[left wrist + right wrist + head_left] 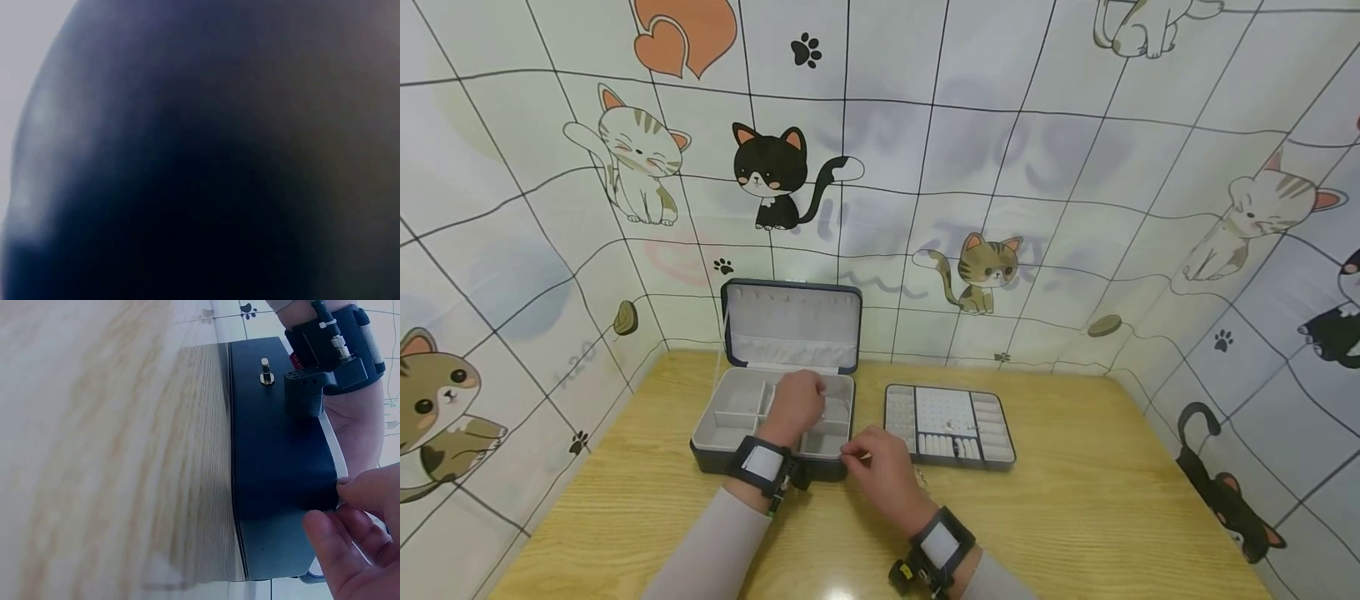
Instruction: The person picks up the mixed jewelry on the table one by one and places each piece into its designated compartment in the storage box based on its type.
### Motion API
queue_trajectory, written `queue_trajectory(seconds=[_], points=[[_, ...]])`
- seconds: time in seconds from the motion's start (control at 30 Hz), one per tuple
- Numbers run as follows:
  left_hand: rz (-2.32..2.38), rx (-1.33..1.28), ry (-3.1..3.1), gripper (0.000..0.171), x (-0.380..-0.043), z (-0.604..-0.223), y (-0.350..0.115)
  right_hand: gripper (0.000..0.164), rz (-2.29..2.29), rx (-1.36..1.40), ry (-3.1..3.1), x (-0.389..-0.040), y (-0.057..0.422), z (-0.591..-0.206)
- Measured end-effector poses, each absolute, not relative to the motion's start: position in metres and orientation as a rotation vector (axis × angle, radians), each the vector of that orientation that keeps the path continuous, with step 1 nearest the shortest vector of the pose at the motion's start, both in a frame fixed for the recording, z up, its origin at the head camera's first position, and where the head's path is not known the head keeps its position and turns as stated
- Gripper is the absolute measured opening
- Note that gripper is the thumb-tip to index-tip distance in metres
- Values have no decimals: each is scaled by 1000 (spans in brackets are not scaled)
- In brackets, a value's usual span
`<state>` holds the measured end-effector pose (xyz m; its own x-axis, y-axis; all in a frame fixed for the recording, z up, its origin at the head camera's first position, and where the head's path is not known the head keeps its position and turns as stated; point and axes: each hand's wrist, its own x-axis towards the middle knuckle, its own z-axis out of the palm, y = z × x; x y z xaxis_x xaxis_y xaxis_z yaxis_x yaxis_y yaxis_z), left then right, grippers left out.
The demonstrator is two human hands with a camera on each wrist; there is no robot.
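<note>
A dark blue jewelry box (771,463) stands with its lid raised, its pale lining split into compartments. My left hand (797,404) reaches over the front wall into the box's right side. Its fingers point down and are mostly hidden behind the back of the hand. My right hand (887,471) pinches the front right corner of the box, thumb (353,490) at the rim and fingers bent against the outer side. Close to the right hand lies a thin gold chain (920,477) on the table. In the left wrist view only a dark blur shows.
Right of the box lies a jewelry tray (1006,454) with ring rolls, an earring panel and small pieces. The raised lid (793,327) leans back near the cat-patterned wall cloth (887,208). Wood-grain table (1060,517) extends around them. A gold clasp (267,374) juts from the box front.
</note>
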<state>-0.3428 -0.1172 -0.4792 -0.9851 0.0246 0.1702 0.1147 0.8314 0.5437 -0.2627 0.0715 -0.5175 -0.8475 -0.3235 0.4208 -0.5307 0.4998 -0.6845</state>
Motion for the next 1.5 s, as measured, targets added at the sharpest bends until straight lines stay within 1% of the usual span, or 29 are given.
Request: queue_trajectory(seconds=[0.1,0.33,0.57,0.7,1.0,1.23,1.5], points=[[-850,-105,-2847,27,-343,-477,-118,7,1274,728,-2506,-263,71,-517],[-777,-133,-2824,23,-346,-479,-124,7,1260,736,-2507,-262,71,-517],[-889,-125,-2866,22,-343,-473,-121,7,1256,743,-2507,-264,72,-519],[-959,-178,-2869,21,-338,-465,-115,9,1265,770,-2502,-265,74,-520],[-975,-218,-2863,22,-331,-454,-110,13,1363,815,-2547,-272,82,-519],[-976,-230,-2920,24,-329,-449,-108,13,1303,729,-2597,-282,100,-510],[-1018,-306,-2956,30,-323,-438,-106,8,1192,631,-2808,-299,135,-491]])
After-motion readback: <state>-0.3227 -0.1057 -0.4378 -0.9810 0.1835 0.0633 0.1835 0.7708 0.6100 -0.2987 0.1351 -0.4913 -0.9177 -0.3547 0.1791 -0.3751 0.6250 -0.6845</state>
